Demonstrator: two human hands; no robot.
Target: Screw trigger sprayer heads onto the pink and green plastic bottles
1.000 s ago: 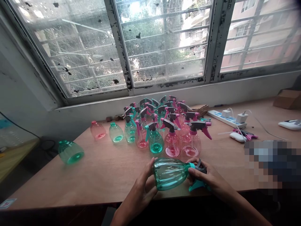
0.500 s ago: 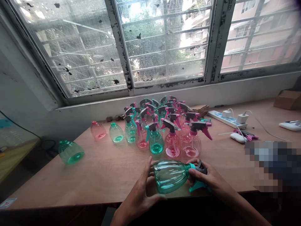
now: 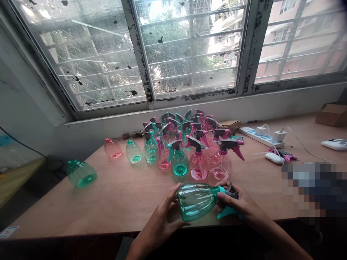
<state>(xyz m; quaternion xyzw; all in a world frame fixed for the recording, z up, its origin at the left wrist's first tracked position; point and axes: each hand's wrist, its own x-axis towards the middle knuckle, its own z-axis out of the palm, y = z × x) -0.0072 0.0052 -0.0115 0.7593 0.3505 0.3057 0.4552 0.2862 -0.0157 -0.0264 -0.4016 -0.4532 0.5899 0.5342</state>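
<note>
A green spray bottle (image 3: 197,202) lies sideways in front of me, just above the table's near edge, its base to the left. My right hand (image 3: 238,202) is closed round the neck, where the turquoise collar meets the grey and turquoise spray head (image 3: 230,213). At the other end my left hand (image 3: 168,213) cups the base, fingertips at the upper edge and thumb below. Beyond the hands stands a cluster of pink and green spray bottles with heads on, among them a green one (image 3: 180,162) and a pink one (image 3: 198,166).
To the left stand headless bottles: a pink one (image 3: 113,150), a pale green one (image 3: 134,152) and a larger green one (image 3: 82,175). A power strip (image 3: 260,137) with plugs and cables, a white case (image 3: 274,157) and a cardboard box (image 3: 332,115) occupy the right side.
The fingers of my left hand have closed in on the bottle's base from a spread pose. My right hand keeps its hold on the neck, and the bottle has barely shifted.
</note>
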